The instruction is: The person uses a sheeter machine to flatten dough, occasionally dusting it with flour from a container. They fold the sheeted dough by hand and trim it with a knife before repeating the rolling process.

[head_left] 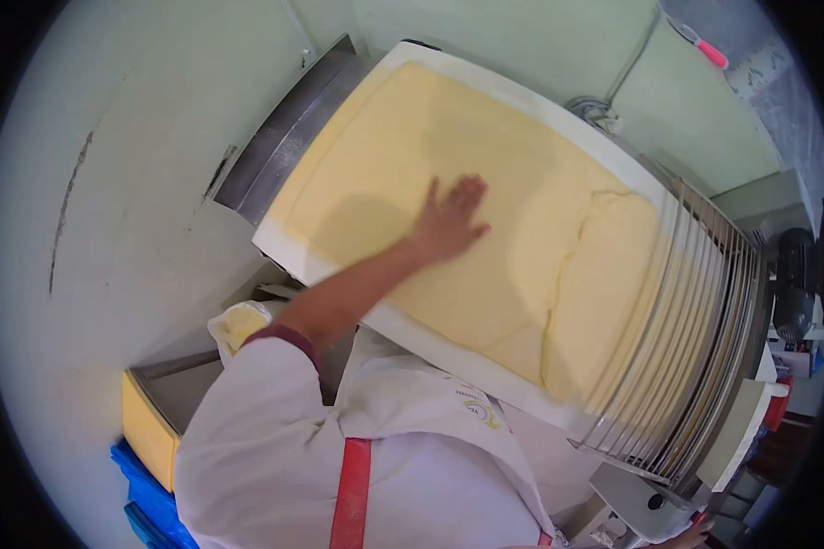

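Two hands: the right hand (691, 536), cropped beside the grey housing (634, 501), grip indeterminable; the left hand (450, 224), forearm extended obliquely, palm down, empty, fingers spread wide over the yellow dough sheet (513, 274), which lies on the white belt (412, 331).

One view logged, from a camera worn on the person's head. It looked forward and steeply down, past the white-clothed chest (412, 476) at the bottom edge, onto the pale belt (522, 91). Range was close: the belt filled much of the middle, and the left hand (453, 220) lay near centre. The lens was very wide; straight edges bowed and black corners ringed the field. The belt ran aslant, upper left to lower right. The wall (110, 183) took the left side; the wire guard (696, 339) stood at right, with room background beyond it, farther off.
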{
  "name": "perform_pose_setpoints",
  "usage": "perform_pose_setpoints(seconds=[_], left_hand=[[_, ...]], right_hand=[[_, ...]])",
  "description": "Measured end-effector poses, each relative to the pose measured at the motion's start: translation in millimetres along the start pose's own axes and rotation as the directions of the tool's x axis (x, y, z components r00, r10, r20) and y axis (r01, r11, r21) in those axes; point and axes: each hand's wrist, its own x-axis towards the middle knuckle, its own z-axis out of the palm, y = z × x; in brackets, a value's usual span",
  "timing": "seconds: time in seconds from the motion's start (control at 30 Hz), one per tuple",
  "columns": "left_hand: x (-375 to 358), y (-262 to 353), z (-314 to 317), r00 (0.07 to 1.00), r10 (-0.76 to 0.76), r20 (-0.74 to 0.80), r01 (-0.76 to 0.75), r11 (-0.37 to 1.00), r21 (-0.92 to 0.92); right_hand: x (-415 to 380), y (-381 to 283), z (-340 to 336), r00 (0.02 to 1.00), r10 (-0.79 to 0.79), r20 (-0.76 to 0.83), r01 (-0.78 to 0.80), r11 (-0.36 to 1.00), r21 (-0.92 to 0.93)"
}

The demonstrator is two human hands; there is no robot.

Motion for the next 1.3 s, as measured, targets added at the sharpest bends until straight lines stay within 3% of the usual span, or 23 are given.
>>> perform_pose_setpoints(seconds=[0.17,0.27,0.37,0.43,0.47,0.53,0.57,0.6,0.63,0.67,0.7,0.73,0.77,0.8,0.83,0.87,0.9,0.97,1.0,1.1,1.2,1.27,1.3], left_hand=[[94,-198,-35,0.997,-0.03,-0.065,0.043,0.977,0.208],[167,-248,-37,0.996,0.046,-0.079,-0.034,0.988,0.152],[209,-268,-25,0.998,0.021,-0.065,-0.023,0.999,-0.038],[192,-272,-17,0.993,0.073,-0.095,-0.08,0.994,-0.074],[185,-274,-20,0.988,0.097,-0.124,-0.108,0.99,-0.088],[127,-278,-25,0.976,0.2,-0.09,-0.202,0.979,-0.018],[91,-279,-30,0.965,0.253,-0.065,-0.256,0.966,-0.042],[50,-280,-35,0.953,0.302,-0.04,-0.304,0.95,-0.068],[10,-281,-35,0.939,0.321,-0.121,-0.34,0.919,-0.199],[-28,-280,-34,0.922,0.332,-0.2,-0.382,0.865,-0.326],[-63,-276,-37,0.966,0.182,-0.182,-0.251,0.821,-0.513],[-91,-273,-39,0.991,0.045,-0.126,-0.119,0.725,-0.679],[-109,-271,-30,0.986,-0.16,-0.04,0.025,0.384,-0.923],[-121,-271,-22,0.943,-0.296,0.154,0.148,-0.043,-0.988],[-128,-275,-33,0.927,-0.206,0.314,0.266,-0.232,-0.936],[-126,-283,-48,0.883,-0.097,0.46,0.389,-0.398,-0.831],[-120,-288,-53,0.845,0.009,0.535,0.507,-0.332,-0.796],[-108,-297,-64,0.722,0.174,0.67,0.692,-0.158,-0.704],[-102,-295,-76,0.715,0.204,0.669,0.697,-0.143,-0.702],[-93,-296,-96,0.651,0.211,0.729,0.743,0.016,-0.669],[-58,-312,-87,0.494,0.143,0.858,0.813,0.275,-0.514],[-3,-318,-62,0.621,0.237,0.747,0.775,-0.048,-0.63],[36,-322,-51,0.649,0.251,0.718,0.748,-0.039,-0.662]], right_hand=[[-39,-70,-24,0.999,0.026,-0.036,-0.027,0.999,-0.039],[-59,-109,-48,0.998,0.063,-0.016,-0.064,0.998,-0.014],[-97,-171,-73,0.99,0.102,0.093,-0.112,0.988,0.106],[-125,-248,-77,0.983,0.012,0.183,-0.053,0.974,0.221],[-140,-325,-83,0.963,-0.192,0.187,0.15,0.965,0.217],[-186,-411,-70,0.906,-0.243,0.346,0.126,0.936,0.328],[-208,-454,-64,0.867,-0.266,0.421,0.099,0.921,0.378],[-229,-526,-75,0.81,-0.196,0.553,-0.137,0.853,0.503],[-259,-561,-64,0.748,-0.227,0.623,-0.243,0.78,0.576],[-293,-592,-55,0.695,-0.312,0.648,-0.251,0.739,0.625],[-323,-627,-59,0.601,-0.347,0.72,-0.313,0.726,0.612],[-357,-654,-61,0.562,-0.475,0.677,-0.28,0.661,0.696],[-379,-684,-72,0.475,-0.592,0.651,-0.147,0.676,0.722],[-390,-710,-87,0.388,-0.678,0.624,-0.15,0.621,0.769],[-392,-728,-103,0.289,-0.755,0.589,-0.13,0.579,0.805],[-403,-740,-113,0.285,-0.805,0.521,-0.031,0.536,0.844],[-414,-749,-118,0.262,-0.855,0.449,0.066,0.48,0.875],[-436,-761,-115,0.448,-0.788,0.423,0.101,0.514,0.852],[-440,-765,-112,0.537,-0.747,0.392,0.121,0.529,0.84],[-435,-765,-101,0.666,-0.654,0.359,0.086,0.546,0.834],[-406,-761,-105,0.445,-0.738,0.507,-0.027,0.554,0.832],[-404,-754,-99,0.559,-0.7,0.445,-0.102,0.474,0.874],[-403,-751,-97,0.607,-0.68,0.41,-0.131,0.424,0.896]])
